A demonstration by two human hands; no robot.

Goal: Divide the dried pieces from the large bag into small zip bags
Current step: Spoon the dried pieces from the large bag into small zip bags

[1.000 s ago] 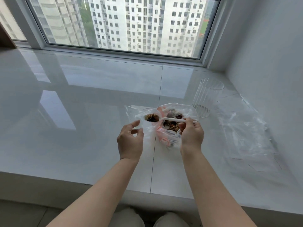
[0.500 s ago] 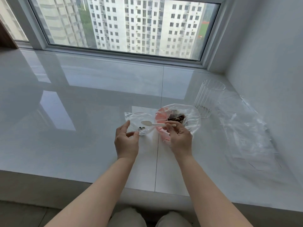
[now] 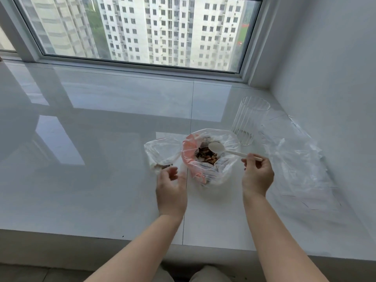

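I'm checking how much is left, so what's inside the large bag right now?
Brown dried pieces sit in the large bag, with the white spoon over its mouth. The bag's crumpled plastic hides how deep they go.

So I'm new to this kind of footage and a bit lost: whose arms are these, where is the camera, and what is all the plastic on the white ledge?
No machine here: a person wears a wide-angle camera on their head, so you look down along their own two bare arms.

They stand at a glossy white ledge under a window. In the middle sits the large bag, open, with brown dried pieces inside. To its left lies a small zip bag with a few pieces in it.

The right hand pinches a white plastic spoon, its bowl over the large bag. The left hand is by the small bag's near edge, fingers relaxed. A ribbed clear glass and more clear plastic lie to the right.
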